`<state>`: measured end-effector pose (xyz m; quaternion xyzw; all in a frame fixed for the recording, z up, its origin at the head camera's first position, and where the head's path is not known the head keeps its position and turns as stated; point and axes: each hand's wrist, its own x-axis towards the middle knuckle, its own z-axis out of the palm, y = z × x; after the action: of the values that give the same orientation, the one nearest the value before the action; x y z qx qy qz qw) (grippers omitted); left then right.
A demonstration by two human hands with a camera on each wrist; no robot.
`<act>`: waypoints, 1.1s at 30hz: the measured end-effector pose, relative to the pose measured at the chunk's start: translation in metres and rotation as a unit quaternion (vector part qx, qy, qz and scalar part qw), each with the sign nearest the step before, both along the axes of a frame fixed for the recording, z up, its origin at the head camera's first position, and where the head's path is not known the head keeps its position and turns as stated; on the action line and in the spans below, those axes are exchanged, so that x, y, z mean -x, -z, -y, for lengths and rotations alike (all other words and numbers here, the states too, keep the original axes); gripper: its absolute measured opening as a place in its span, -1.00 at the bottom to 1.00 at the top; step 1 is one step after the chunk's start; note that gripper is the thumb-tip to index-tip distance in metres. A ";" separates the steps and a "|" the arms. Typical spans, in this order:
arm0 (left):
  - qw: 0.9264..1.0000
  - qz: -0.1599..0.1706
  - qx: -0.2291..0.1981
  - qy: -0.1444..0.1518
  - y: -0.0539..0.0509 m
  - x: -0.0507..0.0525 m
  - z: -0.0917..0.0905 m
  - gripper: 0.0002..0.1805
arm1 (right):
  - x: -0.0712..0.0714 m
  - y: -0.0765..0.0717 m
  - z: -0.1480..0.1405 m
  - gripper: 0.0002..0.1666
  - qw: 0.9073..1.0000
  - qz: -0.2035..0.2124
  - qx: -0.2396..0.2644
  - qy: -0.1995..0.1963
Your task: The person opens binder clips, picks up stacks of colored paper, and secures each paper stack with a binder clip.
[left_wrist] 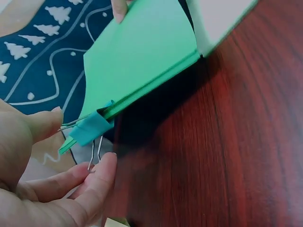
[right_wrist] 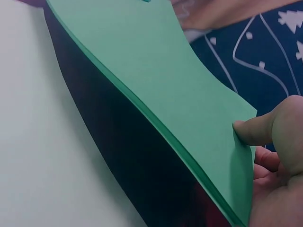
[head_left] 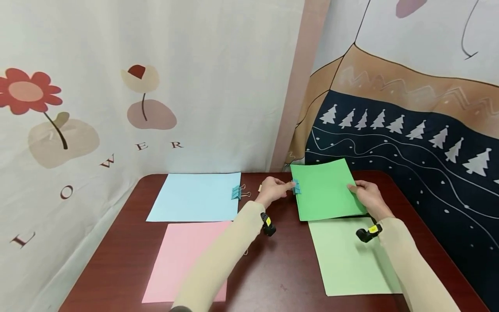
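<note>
A stack of bright green paper [head_left: 325, 190] is lifted and tilted at the back right. My right hand [head_left: 368, 197] pinches its right edge; in the right wrist view the thumb [right_wrist: 253, 130] lies on top, with fingers behind the sheets. On the stack's left edge sits a blue binder clip [left_wrist: 92, 128], its jaws around the sheets. The left hand [head_left: 273, 190] holds the clip's wire handles, thumb on one and fingertips at the other. The handles stand spread apart in the left wrist view.
Light green paper [head_left: 354, 260] lies in front of and partly beneath the stack. Light blue paper [head_left: 196, 197] with another blue binder clip [head_left: 236, 192] lies at the back left. Pink paper [head_left: 191, 255] lies partly behind the left sleeve. Curtains border the brown table [head_left: 284, 268].
</note>
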<state>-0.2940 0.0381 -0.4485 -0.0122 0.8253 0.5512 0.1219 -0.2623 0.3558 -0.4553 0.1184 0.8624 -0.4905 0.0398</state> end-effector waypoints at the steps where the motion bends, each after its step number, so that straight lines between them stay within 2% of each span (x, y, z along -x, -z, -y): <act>1: 1.000 -0.003 0.007 0.000 0.001 0.002 -0.003 -0.47 | 0.001 0.001 -0.002 -0.27 1.000 0.002 -0.002 0.001; 7: 0.999 -0.016 0.032 0.015 0.006 0.011 -0.019 -0.51 | 0.008 0.006 -0.012 -0.25 1.000 0.012 -0.021 -0.001; 12: 0.999 -0.025 0.029 0.028 0.009 0.016 -0.029 -0.55 | 0.012 0.008 -0.020 -0.23 0.999 0.016 -0.041 0.002; 15: 0.999 -0.025 0.026 0.022 0.013 0.020 -0.034 -0.57 | 0.014 0.011 -0.022 -0.26 0.998 0.016 -0.055 0.002; 18: 0.998 -0.033 0.042 0.017 0.017 0.023 -0.039 -0.57 | 0.018 0.015 -0.023 -0.30 0.996 0.001 -0.086 0.002; 22: 0.994 -0.057 0.092 0.030 0.020 0.027 -0.045 -0.44 | 0.021 0.020 -0.021 -0.39 0.989 -0.026 -0.145 0.006; 27: 0.982 -0.097 0.150 0.055 0.022 0.028 -0.048 -0.31 | 0.020 0.020 -0.018 -0.45 0.981 -0.038 -0.191 0.012; 29: 0.979 -0.107 0.162 0.061 0.022 0.027 -0.048 -0.29 | 0.018 0.020 -0.016 -0.47 0.978 -0.042 -0.206 0.009; 33: 0.978 -0.107 0.166 0.069 0.022 0.026 -0.048 -0.29 | 0.016 0.023 -0.017 -0.46 0.973 -0.047 -0.227 -0.007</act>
<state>-0.3200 0.0861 -0.4704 0.0839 0.9124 0.3949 0.0665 -0.2784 0.3731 -0.4779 0.0954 0.9530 -0.2864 -0.0254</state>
